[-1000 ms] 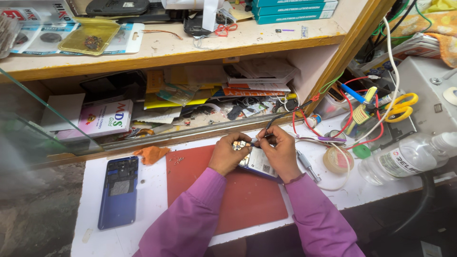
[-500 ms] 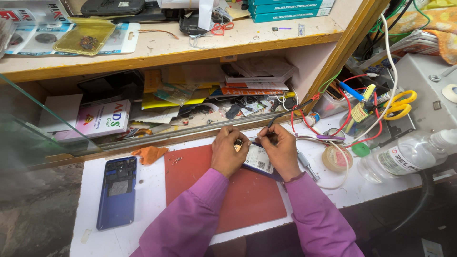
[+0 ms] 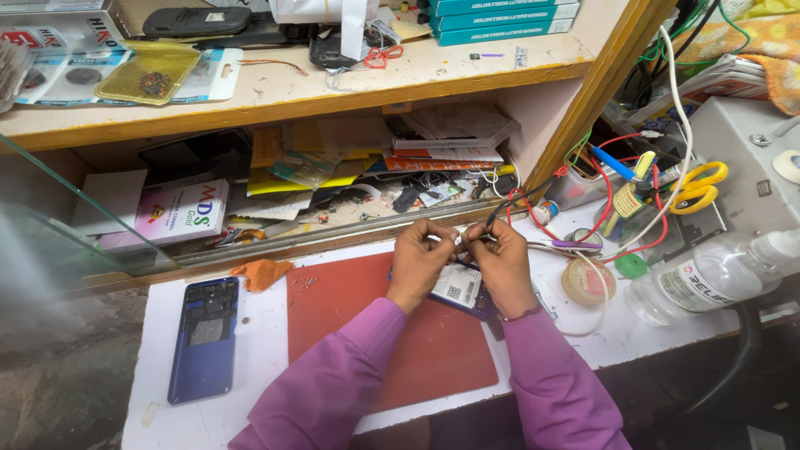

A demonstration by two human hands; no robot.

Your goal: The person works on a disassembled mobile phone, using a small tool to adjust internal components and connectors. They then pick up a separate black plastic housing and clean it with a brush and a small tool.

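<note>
- A white bench (image 3: 208, 412) runs under a wooden shelf (image 3: 333, 92) cluttered with packets and boxes.
- A red mat (image 3: 350, 308) lies on the bench, under both purple-sleeved forearms.
- A blue phone back (image 3: 204, 337) lies flat on the bench, left of the mat and well apart from the hands.
- A clear bottle (image 3: 708, 279) lies on its side at the right, near a tape roll (image 3: 588, 282).
- Yellow scissors (image 3: 698, 187) rest among tangled wires at the right.
- An open phone (image 3: 457, 287) lies on the mat's far right edge, just below the hands.
- The left hand (image 3: 418, 262) is curled, fingertips pinching a small pale part (image 3: 457, 240); what it is cannot be told.
- The right hand (image 3: 504, 262) is curled too, pinching a thin dark tool (image 3: 487, 236) that meets the part between the two hands.
</note>
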